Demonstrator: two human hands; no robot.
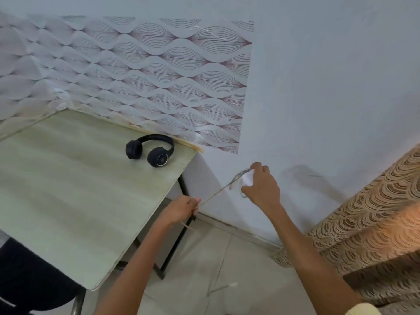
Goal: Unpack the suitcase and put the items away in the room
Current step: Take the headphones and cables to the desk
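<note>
The fingers (196, 201) of the left hand (181, 210) are pressed together, pinching a thin pale cord (216, 196), and a short tail of it hangs out below the fist. From there the cord runs taut, up and to the right, to the right hand (261, 186). That hand's fingers (258, 165) curl round a small white block (247, 180), perhaps a charger plug, though it is too blurred to be sure. A few loops of the cord are gathered beside the block. Both hands are in the air just past the right corner of a pale wood-grain surface (68, 189), in front of a plain white wall (329, 98). A pair of black headphones (151, 151) lies on the surface near its back edge, apart from the hands and close to a panel of wavy-lined wallpaper (136, 76). A bed (375, 223) with a brown scalloped cover fills the right side. Pale floor (204, 258) tiles lie below the arms, and a dark chair (29, 276) shows at lower left. The suitcase is out of view. The step in hand appears to be tidying the cord, either winding it up or drawing it straight so it can be put away, most likely on the surface beside the headphones. The next move calls for feeding the straight length into the loops at the right hand without letting them slip. The bundle then needs setting down so that it does not spring open.
</note>
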